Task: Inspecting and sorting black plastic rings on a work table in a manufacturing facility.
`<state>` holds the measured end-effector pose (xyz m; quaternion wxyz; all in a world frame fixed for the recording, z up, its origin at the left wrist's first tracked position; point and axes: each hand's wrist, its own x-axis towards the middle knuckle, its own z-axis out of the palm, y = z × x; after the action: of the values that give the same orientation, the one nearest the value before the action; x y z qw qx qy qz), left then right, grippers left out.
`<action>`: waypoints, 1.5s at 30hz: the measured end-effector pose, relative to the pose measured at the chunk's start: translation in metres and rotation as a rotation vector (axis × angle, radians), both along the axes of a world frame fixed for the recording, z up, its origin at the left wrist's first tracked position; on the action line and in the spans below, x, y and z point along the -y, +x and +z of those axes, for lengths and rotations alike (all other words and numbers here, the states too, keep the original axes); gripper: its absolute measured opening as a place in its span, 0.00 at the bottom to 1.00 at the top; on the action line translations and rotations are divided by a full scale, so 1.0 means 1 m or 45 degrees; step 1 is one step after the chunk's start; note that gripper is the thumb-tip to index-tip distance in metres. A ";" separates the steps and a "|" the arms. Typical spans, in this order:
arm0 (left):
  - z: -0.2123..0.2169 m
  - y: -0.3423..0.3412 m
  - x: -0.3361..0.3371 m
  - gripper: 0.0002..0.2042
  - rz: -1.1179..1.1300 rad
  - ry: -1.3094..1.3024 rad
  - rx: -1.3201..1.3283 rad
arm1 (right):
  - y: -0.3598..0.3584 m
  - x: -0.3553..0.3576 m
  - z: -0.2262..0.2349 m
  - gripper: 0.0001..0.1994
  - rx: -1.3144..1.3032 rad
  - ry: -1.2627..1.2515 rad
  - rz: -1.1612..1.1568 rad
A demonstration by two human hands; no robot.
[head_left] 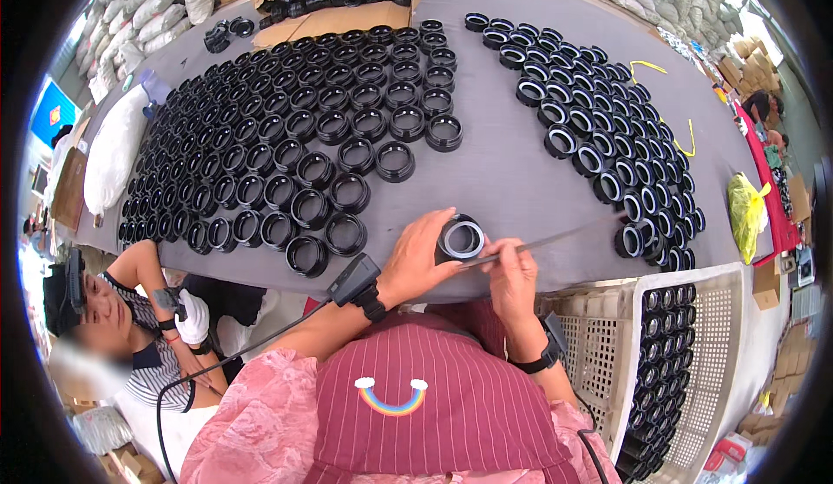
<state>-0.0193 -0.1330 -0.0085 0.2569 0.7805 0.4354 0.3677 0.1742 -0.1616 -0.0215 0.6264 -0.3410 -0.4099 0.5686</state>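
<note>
My left hand is wrapped around a black ring at the table's near edge. A pale grey lining shows inside that ring's opening. Pinched in the fingers of my right hand is a thin dark strip, slightly blurred. One end of it reaches the ring's near side, while the other stretches off to the right. Many plain black rings stand in rows on the left of the table. More black rings with pale linings cover the right side.
A white perforated crate holding stacked black rings stands at my lower right. On the far side is an open cardboard box. A yellow bag lies at the right edge. To my left sits another person. Cables run from both my wrists.
</note>
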 end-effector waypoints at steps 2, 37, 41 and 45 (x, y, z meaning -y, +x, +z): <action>-0.005 -0.002 -0.002 0.41 0.003 -0.017 0.018 | -0.009 -0.001 0.010 0.12 0.165 -0.128 0.110; -0.004 -0.012 0.006 0.23 0.043 -0.006 0.064 | -0.014 -0.032 0.020 0.07 0.882 0.227 0.045; -0.005 -0.013 0.004 0.16 0.025 0.032 0.029 | -0.005 -0.035 0.021 0.07 0.937 0.290 0.119; -0.004 -0.012 0.002 0.14 -0.021 0.059 0.006 | 0.002 -0.039 0.054 0.05 1.302 0.432 0.168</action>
<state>-0.0317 -0.1351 -0.0122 0.2430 0.7890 0.4196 0.3773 0.1762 -0.1222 0.0324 0.3563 -0.4418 -0.7690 0.2941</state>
